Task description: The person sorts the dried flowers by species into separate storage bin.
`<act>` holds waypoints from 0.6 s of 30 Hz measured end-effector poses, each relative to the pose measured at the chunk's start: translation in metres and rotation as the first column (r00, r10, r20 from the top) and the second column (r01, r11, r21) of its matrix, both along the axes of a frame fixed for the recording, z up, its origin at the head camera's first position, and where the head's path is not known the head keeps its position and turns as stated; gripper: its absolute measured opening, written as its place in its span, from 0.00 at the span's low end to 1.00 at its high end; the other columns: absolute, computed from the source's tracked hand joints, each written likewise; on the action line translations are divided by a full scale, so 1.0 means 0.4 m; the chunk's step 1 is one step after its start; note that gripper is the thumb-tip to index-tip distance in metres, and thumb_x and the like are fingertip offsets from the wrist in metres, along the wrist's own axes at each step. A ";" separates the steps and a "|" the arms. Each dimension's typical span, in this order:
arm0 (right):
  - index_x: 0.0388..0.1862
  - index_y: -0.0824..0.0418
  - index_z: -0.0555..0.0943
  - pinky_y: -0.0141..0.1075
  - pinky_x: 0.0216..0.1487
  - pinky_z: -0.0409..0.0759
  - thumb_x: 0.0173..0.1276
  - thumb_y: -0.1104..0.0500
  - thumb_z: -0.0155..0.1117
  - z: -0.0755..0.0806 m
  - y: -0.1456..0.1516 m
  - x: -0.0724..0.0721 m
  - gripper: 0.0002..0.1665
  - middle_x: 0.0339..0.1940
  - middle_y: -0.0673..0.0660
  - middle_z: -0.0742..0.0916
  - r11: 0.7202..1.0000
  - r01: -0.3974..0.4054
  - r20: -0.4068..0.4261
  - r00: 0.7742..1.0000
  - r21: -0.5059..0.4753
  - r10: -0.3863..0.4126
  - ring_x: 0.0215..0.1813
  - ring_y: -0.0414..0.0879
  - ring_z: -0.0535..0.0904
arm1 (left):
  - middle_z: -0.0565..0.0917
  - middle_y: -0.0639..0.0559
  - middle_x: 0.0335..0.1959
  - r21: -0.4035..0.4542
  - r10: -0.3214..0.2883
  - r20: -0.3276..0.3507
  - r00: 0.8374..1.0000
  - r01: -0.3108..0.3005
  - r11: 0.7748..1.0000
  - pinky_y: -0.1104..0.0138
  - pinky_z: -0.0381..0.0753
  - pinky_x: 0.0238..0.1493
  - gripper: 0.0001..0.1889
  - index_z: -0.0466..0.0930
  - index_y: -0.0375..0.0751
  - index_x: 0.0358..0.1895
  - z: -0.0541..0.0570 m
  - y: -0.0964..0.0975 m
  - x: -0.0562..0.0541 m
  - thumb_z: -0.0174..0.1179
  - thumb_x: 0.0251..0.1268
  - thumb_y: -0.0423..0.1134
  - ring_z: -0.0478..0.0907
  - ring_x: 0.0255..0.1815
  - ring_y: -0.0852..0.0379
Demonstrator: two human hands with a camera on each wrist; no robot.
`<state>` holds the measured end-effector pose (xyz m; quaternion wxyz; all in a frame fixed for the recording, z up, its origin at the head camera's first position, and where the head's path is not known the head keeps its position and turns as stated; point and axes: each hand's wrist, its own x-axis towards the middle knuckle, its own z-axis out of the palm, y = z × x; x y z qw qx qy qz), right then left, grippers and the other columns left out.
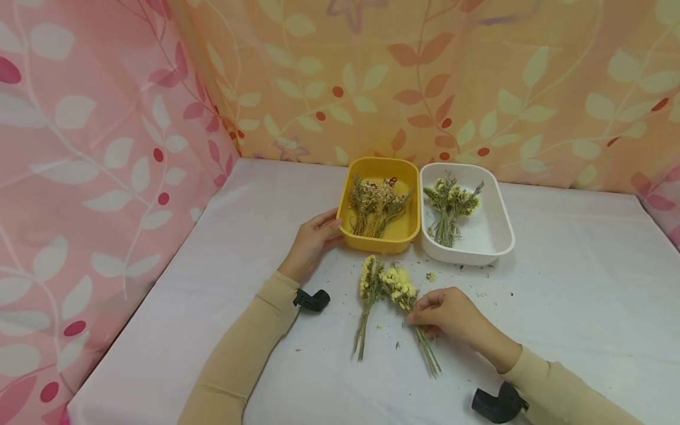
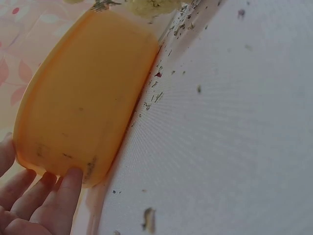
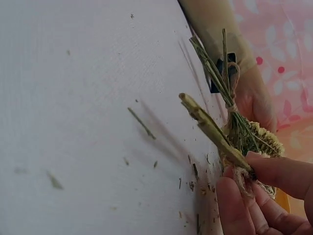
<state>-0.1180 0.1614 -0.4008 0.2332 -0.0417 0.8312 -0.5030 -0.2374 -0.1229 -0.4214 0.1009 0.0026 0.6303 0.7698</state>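
Between thumb and fingers my right hand (image 1: 448, 313) pinches a small bunch of dried yellow flowers (image 1: 399, 282). Twine (image 3: 242, 178) ties its stems, which point toward the front. A second tied bunch (image 1: 368, 295) lies just left of it, stems also forward. My left hand (image 1: 312, 239) rests its fingers against the left front corner of a yellow tray (image 1: 379, 245). The left wrist view shows the fingertips on the tray's outer wall. Several dried bunches (image 1: 378, 203) lie inside that tray.
A white tray (image 1: 494, 233) stands against the yellow one's right side, with yellow-green dried bunches (image 1: 448, 206) at its left. Plant crumbs and a loose flower head (image 1: 431, 275) are scattered on the white tabletop (image 1: 574, 307). Patterned cloth (image 1: 372, 88) hangs behind and at the left.
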 end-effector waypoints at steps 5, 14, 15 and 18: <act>0.33 0.66 0.85 0.34 0.27 0.81 0.57 0.56 0.77 0.019 0.003 0.003 0.15 0.19 0.51 0.86 0.998 0.060 0.003 0.998 -0.015 -0.060 0.23 0.43 0.80 | 0.72 0.43 0.72 0.006 -0.001 -0.009 1.000 0.001 1.000 0.63 0.81 0.65 0.27 0.66 0.39 0.74 0.007 0.003 -0.002 0.57 0.74 0.38 0.74 0.69 0.47; 0.38 0.68 0.85 0.38 0.33 0.88 0.59 0.54 0.76 0.047 0.018 0.022 0.18 0.29 0.55 0.91 0.995 0.093 0.014 0.996 -0.040 -0.093 0.28 0.45 0.85 | 0.71 0.43 0.73 0.001 -0.009 -0.015 1.000 0.009 1.000 0.62 0.81 0.65 0.27 0.65 0.40 0.74 0.003 0.003 -0.003 0.55 0.75 0.37 0.74 0.69 0.46; 0.39 0.68 0.85 0.38 0.33 0.88 0.59 0.54 0.76 0.049 0.019 0.022 0.18 0.30 0.54 0.91 0.995 0.091 0.007 0.996 -0.037 -0.091 0.29 0.45 0.85 | 0.71 0.43 0.73 -0.003 -0.007 -0.011 1.000 0.007 1.000 0.62 0.81 0.65 0.26 0.66 0.41 0.74 0.003 0.002 -0.002 0.56 0.75 0.38 0.74 0.69 0.47; 0.38 0.67 0.85 0.37 0.34 0.88 0.59 0.53 0.76 0.053 0.023 0.023 0.18 0.29 0.54 0.91 0.995 0.099 -0.009 0.995 -0.027 -0.099 0.30 0.45 0.85 | 0.72 0.44 0.72 -0.004 0.003 -0.001 1.000 -0.003 1.000 0.63 0.81 0.65 0.26 0.67 0.42 0.73 0.001 0.001 0.002 0.56 0.75 0.38 0.75 0.69 0.48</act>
